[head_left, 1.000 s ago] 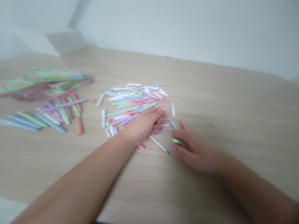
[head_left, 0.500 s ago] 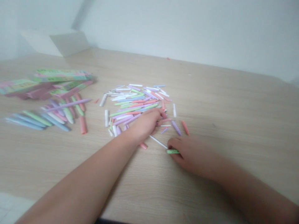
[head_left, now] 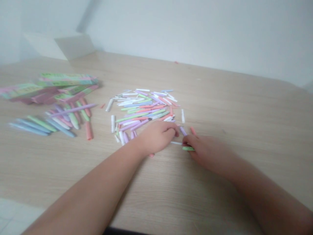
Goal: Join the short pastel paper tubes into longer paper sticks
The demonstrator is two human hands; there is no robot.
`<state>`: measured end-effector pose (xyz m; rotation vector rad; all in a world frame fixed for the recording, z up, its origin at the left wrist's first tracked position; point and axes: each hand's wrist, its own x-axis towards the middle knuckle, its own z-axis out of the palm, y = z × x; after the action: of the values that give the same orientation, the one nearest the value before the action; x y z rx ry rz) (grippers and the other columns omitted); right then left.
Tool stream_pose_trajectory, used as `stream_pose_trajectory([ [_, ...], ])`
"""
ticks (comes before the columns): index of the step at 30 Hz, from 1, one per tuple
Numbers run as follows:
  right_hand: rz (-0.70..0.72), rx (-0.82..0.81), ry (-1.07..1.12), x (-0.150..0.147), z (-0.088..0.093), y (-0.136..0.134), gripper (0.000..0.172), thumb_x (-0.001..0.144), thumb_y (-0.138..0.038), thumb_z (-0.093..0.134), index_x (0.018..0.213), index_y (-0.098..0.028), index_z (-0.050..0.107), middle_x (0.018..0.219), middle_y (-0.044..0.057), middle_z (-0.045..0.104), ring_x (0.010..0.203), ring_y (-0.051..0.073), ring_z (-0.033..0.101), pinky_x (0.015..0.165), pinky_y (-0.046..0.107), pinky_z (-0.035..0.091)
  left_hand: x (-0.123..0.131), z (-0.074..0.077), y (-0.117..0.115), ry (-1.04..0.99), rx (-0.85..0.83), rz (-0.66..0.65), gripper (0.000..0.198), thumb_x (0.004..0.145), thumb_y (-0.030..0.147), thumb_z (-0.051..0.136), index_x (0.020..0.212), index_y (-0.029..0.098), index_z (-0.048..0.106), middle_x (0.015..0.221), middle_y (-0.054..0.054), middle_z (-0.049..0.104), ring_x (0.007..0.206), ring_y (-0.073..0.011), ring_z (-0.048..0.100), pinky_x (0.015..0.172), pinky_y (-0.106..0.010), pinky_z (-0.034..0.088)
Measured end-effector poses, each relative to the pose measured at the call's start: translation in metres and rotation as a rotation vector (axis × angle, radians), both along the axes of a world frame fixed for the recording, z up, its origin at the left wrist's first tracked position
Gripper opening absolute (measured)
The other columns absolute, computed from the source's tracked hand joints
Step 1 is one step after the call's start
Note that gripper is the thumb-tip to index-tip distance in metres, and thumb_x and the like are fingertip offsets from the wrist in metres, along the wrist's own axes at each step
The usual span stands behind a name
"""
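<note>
Near the centre of the frame, the left hand [head_left: 158,135] rests low over the lower right edge of a pile of small coloured pen parts [head_left: 144,111], its fingers curled downward; whether it grips anything cannot be told, since the fingertips are hidden. The right hand [head_left: 210,151], just right of centre, grasps a short green piece [head_left: 188,148] between thumb and fingers, one end poking out to the left. A thin white stick [head_left: 176,143] lies in the gap between the hands, its right end at the right hand's fingers; whether it is held there is too blurred to say.

For good handling, the green piece seems best pinched behind its free end, leaving that end in clear sight. The stick looks slim and likely to roll, so a light grip near its end would probably serve better than one at the middle. The left forearm is best held clear of the pile, as loose parts could scatter under it. A purple piece [head_left: 183,131] and an orange piece [head_left: 193,131] lie right by the right hand's fingers; a small, level wrist movement should avoid knocking them across the counter [head_left: 171,195].
</note>
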<state>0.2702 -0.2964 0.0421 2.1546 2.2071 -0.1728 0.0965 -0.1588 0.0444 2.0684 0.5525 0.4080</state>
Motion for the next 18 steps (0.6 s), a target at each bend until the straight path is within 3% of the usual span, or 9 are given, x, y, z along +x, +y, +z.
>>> stream_pose_trajectory([
  [7, 0.006, 0.059, -0.138, 0.005, 0.003, -0.001, 0.021, 0.093, -0.015, 0.049, 0.105, -0.021, 0.064, 0.093, 0.010, 0.076, 0.070, 0.023, 0.070, 0.056, 0.031, 0.034, -0.001, -0.002, 0.001, 0.068, 0.291, -0.211, 0.032, 0.094, 0.030, 0.045, 0.095, 0.026, 0.076, 0.089, -0.001, 0.073, 0.083, -0.0191, 0.064, 0.073, -0.028, 0.044],
  [13, 0.025, 0.073, -0.177, 0.004, 0.006, -0.001, 0.020, 0.095, -0.016, 0.046, 0.102, -0.021, 0.064, 0.085, 0.008, 0.074, 0.067, 0.023, 0.068, 0.055, 0.032, 0.029, 0.000, -0.007, 0.000, 0.142, 0.366, -0.203, 0.031, 0.094, 0.041, 0.051, 0.091, 0.023, 0.076, 0.075, -0.003, 0.069, 0.066, -0.0176, 0.057, 0.065, -0.029, 0.038],
  [16, 0.007, 0.146, -0.040, 0.006, 0.006, -0.004, 0.011, 0.095, -0.024, 0.053, 0.102, -0.022, 0.062, 0.087, 0.006, 0.073, 0.069, 0.022, 0.066, 0.058, 0.031, 0.033, 0.001, -0.010, 0.002, 0.150, 0.392, -0.192, 0.029, 0.094, 0.038, 0.051, 0.093, 0.022, 0.075, 0.075, -0.004, 0.069, 0.065, -0.0182, 0.056, 0.065, -0.030, 0.038],
  [18, -0.039, 0.292, 0.145, 0.008, 0.007, -0.007, 0.019, 0.094, -0.039, 0.061, 0.105, -0.023, 0.058, 0.087, 0.004, 0.070, 0.070, 0.021, 0.063, 0.060, 0.031, 0.037, 0.001, -0.012, 0.003, 0.155, 0.389, -0.171, 0.030, 0.094, 0.038, 0.051, 0.094, 0.021, 0.075, 0.077, -0.005, 0.070, 0.067, -0.0188, 0.058, 0.066, -0.030, 0.038],
])
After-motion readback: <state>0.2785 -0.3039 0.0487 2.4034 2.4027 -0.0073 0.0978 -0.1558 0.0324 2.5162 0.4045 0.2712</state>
